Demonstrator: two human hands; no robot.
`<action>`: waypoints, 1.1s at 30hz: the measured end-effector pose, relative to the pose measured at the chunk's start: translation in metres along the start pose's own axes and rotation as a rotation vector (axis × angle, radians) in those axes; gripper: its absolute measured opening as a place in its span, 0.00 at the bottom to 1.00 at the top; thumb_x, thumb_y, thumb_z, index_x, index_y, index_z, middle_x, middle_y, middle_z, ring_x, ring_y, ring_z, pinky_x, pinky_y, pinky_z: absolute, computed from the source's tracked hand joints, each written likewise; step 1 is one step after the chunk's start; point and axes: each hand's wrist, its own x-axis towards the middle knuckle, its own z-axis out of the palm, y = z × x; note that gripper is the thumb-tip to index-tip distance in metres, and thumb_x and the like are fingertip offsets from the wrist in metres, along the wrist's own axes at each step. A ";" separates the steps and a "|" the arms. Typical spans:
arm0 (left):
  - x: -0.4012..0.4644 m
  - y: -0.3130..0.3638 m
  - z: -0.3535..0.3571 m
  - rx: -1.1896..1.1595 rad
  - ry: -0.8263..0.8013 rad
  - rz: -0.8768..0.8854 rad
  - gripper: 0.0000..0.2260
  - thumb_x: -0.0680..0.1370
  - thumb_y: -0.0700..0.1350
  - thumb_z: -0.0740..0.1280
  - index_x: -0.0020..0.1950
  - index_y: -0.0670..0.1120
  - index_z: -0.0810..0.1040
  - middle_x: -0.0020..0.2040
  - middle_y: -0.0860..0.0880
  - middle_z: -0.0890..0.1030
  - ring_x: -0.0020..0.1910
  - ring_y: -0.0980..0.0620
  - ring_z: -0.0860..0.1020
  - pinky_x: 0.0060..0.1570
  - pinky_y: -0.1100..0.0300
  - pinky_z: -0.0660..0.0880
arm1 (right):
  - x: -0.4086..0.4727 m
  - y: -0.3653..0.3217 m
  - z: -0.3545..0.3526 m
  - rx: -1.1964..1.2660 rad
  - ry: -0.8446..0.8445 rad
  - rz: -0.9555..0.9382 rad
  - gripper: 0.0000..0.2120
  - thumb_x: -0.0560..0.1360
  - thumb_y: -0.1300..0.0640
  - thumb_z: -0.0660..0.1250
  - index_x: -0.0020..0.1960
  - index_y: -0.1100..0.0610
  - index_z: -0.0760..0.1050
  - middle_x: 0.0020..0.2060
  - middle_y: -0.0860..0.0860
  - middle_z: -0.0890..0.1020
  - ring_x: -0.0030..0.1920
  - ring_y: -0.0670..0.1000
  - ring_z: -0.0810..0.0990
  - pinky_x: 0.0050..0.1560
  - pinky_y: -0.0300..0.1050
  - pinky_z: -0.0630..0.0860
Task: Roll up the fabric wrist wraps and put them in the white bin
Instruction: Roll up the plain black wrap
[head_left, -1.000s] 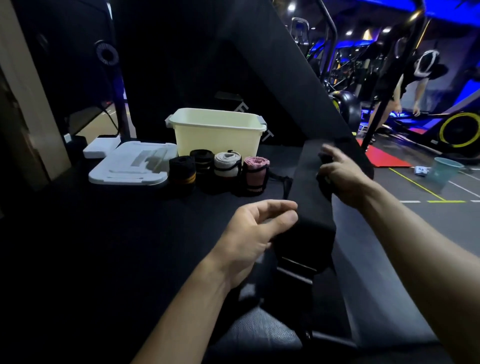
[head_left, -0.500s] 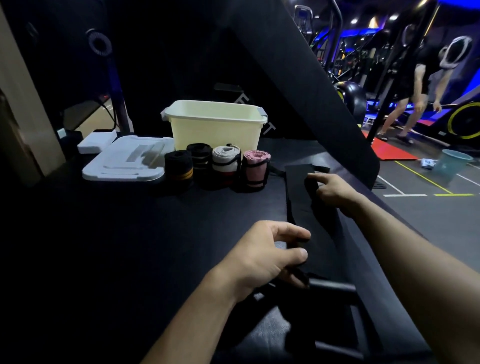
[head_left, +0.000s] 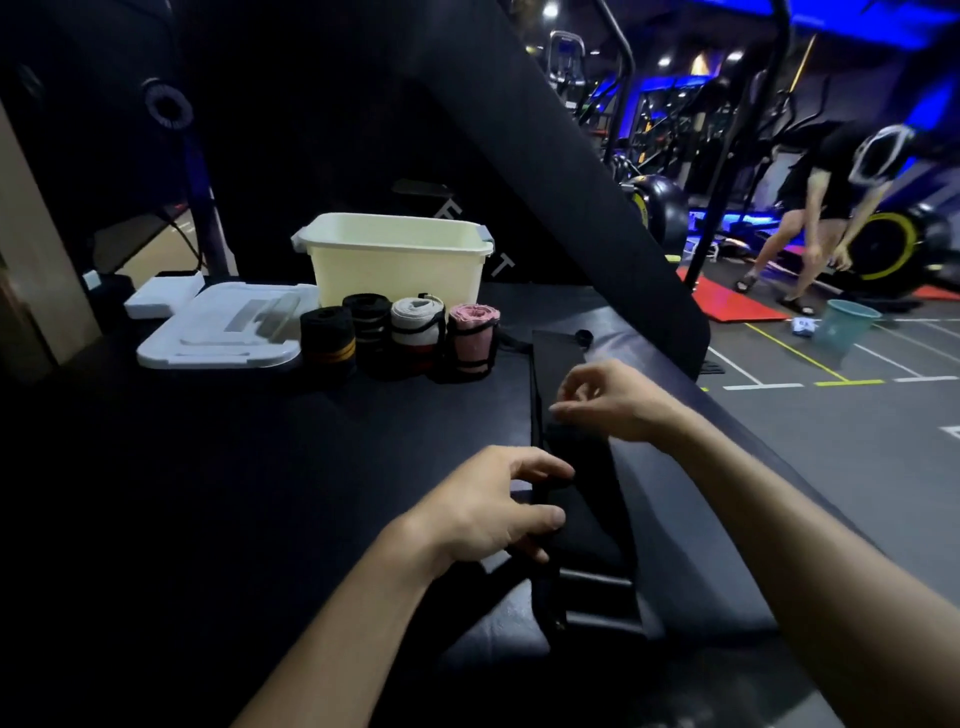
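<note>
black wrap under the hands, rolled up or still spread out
Spread out. The black wrap lies flat as a long strip on the table, the left hand pinching its near part. The four rolls beyond stand upright.

The black table (head_left: 208, 493) carries a white bin (head_left: 395, 270), lid (head_left: 218, 338), four rolled wraps (head_left: 400, 338).

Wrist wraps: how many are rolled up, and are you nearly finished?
Four rolled wraps stand before the white bin. The left hand holds a black wrap lying flat, unrolled; the right hand hovers over it. None visibly binned yet.
</note>
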 end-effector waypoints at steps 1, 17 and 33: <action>-0.002 0.000 0.001 0.029 0.014 0.014 0.16 0.78 0.35 0.72 0.65 0.46 0.80 0.63 0.50 0.80 0.32 0.53 0.82 0.36 0.60 0.81 | -0.018 -0.007 -0.001 0.015 -0.028 -0.042 0.09 0.70 0.47 0.77 0.39 0.50 0.80 0.31 0.46 0.79 0.33 0.45 0.75 0.35 0.41 0.71; -0.090 0.005 0.024 0.667 0.178 0.378 0.11 0.76 0.63 0.71 0.54 0.60 0.84 0.52 0.63 0.78 0.51 0.62 0.79 0.51 0.63 0.75 | -0.188 0.005 0.038 -0.038 0.073 -0.380 0.20 0.80 0.39 0.62 0.66 0.46 0.79 0.64 0.39 0.77 0.63 0.39 0.76 0.62 0.40 0.74; -0.111 -0.003 0.050 0.570 0.184 0.426 0.06 0.73 0.52 0.77 0.47 0.55 0.83 0.45 0.61 0.82 0.48 0.56 0.81 0.49 0.59 0.76 | -0.218 -0.006 0.040 0.083 0.147 -0.443 0.11 0.80 0.44 0.65 0.61 0.41 0.81 0.51 0.37 0.79 0.53 0.44 0.77 0.52 0.40 0.75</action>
